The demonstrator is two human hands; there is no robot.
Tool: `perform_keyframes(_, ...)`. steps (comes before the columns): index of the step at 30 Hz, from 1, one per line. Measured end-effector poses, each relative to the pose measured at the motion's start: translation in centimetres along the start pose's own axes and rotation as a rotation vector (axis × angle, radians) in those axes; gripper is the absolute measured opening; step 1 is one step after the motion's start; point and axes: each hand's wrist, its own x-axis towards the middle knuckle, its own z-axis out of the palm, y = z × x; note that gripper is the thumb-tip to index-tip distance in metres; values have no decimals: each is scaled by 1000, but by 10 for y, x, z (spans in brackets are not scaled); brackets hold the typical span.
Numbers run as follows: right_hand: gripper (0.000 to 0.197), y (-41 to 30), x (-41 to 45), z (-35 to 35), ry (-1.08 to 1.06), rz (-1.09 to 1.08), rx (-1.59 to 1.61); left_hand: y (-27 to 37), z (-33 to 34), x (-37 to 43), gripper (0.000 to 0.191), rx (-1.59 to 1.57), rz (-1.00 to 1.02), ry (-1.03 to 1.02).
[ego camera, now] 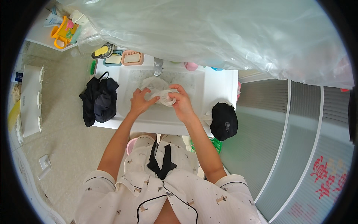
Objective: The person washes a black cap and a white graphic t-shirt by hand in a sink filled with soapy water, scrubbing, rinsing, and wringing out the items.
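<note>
A white wet cloth (156, 85) lies bunched in the white sink basin (195, 95), below the metal faucet (158, 66). My right hand (181, 103) pinches a rolled part of the cloth between thumb and fingers. At the cloth's left side is my left hand (141, 102), fingers spread and thumb tip against the cloth; whether it grips any fabric cannot be made out. Dark clothing (102, 100) is heaped on the sink's left edge. On the right edge rests a black cloth item (224, 121) with white fabric beside it.
Soap dishes (132, 58) with soap bars and a green-bristled brush (93, 67) sit at the back left. A large plastic sheet (209, 30) hangs over the back. Ribbed glass panels (260, 134) stand at the right, a green basket (216, 144) below the sink.
</note>
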Motion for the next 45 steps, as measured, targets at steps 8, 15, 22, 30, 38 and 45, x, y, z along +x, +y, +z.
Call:
perform_keyframes(8,23,-13,-29,21,-121,-117,12,-47,51,-3,32,-97,-284,309)
perform_keyframes(15,16,-21,-31,-4,59,-322,-457,-72,-33,-14,22,-1035,-438,-331)
perform_keyframes(22,18,-86,-74,63,62,-661,-639,-32,-167,-18,10,-1500,-83,-462)
perform_keyframes(30,17,-110,-128,139,-54,-736,-775,68,-238,-18,9,-1211,370,-249)
perform_keyframes(38,18,-107,-146,169,-48,-703,-805,29,-38,18,21,-387,94,34)
perform_keyframes(45,18,-92,-125,89,497,-1094,-1537,-19,-103,42,27,-866,87,8)
